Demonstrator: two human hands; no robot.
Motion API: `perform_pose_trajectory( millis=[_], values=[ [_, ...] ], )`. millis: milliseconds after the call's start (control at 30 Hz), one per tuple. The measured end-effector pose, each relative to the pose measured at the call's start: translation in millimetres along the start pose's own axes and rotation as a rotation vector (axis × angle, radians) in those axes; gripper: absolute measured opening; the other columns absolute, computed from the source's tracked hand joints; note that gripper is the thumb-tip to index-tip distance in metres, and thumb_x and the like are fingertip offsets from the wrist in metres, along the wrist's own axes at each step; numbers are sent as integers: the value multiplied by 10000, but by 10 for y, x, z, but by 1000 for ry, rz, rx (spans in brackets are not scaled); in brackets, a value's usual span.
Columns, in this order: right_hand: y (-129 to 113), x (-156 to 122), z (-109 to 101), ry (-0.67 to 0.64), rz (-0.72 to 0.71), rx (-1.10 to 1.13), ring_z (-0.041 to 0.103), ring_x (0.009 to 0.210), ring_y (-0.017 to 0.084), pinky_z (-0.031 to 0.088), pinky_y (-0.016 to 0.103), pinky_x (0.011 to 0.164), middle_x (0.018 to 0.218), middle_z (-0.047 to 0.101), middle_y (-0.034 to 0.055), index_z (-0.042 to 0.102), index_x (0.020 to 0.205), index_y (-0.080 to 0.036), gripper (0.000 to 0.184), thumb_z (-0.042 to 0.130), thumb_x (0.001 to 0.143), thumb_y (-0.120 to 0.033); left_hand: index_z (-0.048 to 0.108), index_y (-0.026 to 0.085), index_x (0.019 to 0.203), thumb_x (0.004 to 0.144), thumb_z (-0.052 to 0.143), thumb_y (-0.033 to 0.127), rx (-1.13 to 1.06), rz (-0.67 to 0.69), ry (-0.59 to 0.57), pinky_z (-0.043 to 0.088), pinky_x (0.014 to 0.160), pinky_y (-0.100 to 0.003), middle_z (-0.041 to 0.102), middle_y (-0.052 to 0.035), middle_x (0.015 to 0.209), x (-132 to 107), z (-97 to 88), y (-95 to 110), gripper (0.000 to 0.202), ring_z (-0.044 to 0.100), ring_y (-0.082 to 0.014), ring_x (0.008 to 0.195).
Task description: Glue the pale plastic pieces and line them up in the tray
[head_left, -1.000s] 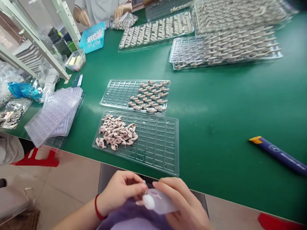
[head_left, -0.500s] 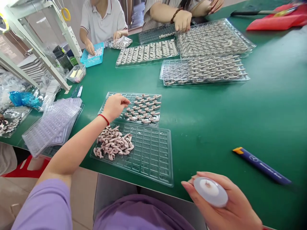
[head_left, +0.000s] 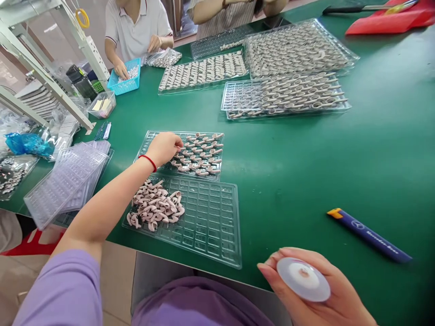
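Note:
My left hand (head_left: 164, 148) reaches over the far clear plastic tray (head_left: 149, 138), fingers pinched together at the left end of its rows of small pink parts (head_left: 199, 154). Whether a part sits in the pinch I cannot make out. A red cord circles that wrist. My right hand (head_left: 316, 294) is at the table's near edge, cupped round a small white round container (head_left: 303, 279) with its flat end facing up. The near clear tray (head_left: 217, 226) holds a loose heap of pink parts (head_left: 154, 208) at its left end.
A blue and yellow pen-like tool (head_left: 369, 235) lies on the green table (head_left: 306, 172) at the right. Stacked empty trays (head_left: 68, 179) sit at the left. Filled trays (head_left: 285, 95) cover the far side, where other people's hands work by a blue basket (head_left: 125, 81).
My left hand left the container at my lap, reached out to the far tray, and settled lower onto it. My right hand moved right with the container. The view tilted up.

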State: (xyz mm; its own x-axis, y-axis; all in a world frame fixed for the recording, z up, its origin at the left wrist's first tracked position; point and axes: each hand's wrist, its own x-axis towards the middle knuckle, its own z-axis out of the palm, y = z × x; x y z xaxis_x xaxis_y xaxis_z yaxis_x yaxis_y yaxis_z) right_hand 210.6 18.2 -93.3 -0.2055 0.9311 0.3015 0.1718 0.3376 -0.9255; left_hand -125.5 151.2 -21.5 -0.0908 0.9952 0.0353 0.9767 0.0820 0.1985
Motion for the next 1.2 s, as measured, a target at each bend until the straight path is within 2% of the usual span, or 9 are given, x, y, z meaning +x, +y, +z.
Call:
perform_pose_trajectory(
  millis=[133, 300, 467, 567, 633, 733, 900, 1067, 1200],
  values=[
    [10, -12, 2, 15, 14, 52, 597, 655, 153, 554, 270, 550, 826, 626, 34, 633, 936, -231, 210, 762, 770, -226, 782, 164, 777, 789, 669, 125, -42, 0, -39, 479, 771, -309, 749, -36, 787, -278, -222, 167, 121, 664, -196, 770],
    [-2, -5, 29, 33, 13, 83, 592, 659, 136, 548, 244, 568, 832, 623, 27, 637, 953, -230, 221, 759, 771, -203, 744, 201, 609, 726, 790, 260, 22, 3, -393, 413, 609, -298, 668, -25, 572, -753, -321, 428, 139, 620, -209, 616],
    [9, -11, 21, 35, 29, 67, 597, 644, 137, 536, 242, 545, 813, 627, 19, 631, 946, -229, 222, 765, 768, -233, 736, 218, 622, 668, 826, 230, -15, -32, -420, 375, 554, -284, 660, -7, 568, -859, -254, 468, 103, 623, -211, 606],
    [44, -22, 9, 36, 7, 66, 600, 638, 136, 529, 240, 535, 812, 630, 18, 632, 944, -227, 224, 768, 765, -239, 735, 212, 665, 742, 762, 225, -55, -37, -391, 390, 554, -270, 672, 3, 579, -869, -296, 456, 82, 620, -183, 579],
    [39, -17, 21, 52, 5, 39, 603, 632, 132, 528, 233, 541, 812, 643, 19, 639, 940, -224, 224, 772, 763, -253, 729, 199, 703, 796, 705, 231, -194, -58, -349, 416, 563, -255, 682, 6, 584, -953, -340, 494, 101, 625, -162, 567],
    [-46, 21, 92, 49, 17, 8, 647, 664, 138, 557, 223, 596, 837, 692, 32, 655, 943, -221, 215, 769, 773, -285, 717, 178, 752, 801, 702, 264, -690, -135, -291, 475, 582, -239, 707, -5, 620, -1220, -333, 656, 100, 658, -151, 588],
    [-263, 101, 318, -207, 141, 264, 720, 767, 161, 597, 223, 655, 937, 748, 34, 649, 1000, -253, 216, 739, 808, -292, 730, 150, 772, 711, 816, 365, -1410, -304, -250, 558, 652, -256, 747, -49, 723, -1765, -47, 1022, 240, 699, -166, 668],
    [-325, 63, 403, -261, 197, 454, 664, 629, 107, 557, 161, 572, 771, 702, -23, 611, 932, -255, 177, 733, 806, -234, 758, 146, 732, 676, 868, 318, -1583, -366, -103, 549, 670, -214, 758, -52, 739, -2132, 223, 1083, 211, 677, -130, 668],
    [-320, 10, 328, -320, 60, 318, 685, 687, 102, 561, 146, 630, 826, 709, -30, 601, 991, -281, 238, 708, 804, -180, 785, 156, 854, 672, 863, 366, -1564, -346, -234, 543, 685, -224, 760, -64, 791, -2285, 227, 1014, 289, 670, -138, 681]
  ],
)
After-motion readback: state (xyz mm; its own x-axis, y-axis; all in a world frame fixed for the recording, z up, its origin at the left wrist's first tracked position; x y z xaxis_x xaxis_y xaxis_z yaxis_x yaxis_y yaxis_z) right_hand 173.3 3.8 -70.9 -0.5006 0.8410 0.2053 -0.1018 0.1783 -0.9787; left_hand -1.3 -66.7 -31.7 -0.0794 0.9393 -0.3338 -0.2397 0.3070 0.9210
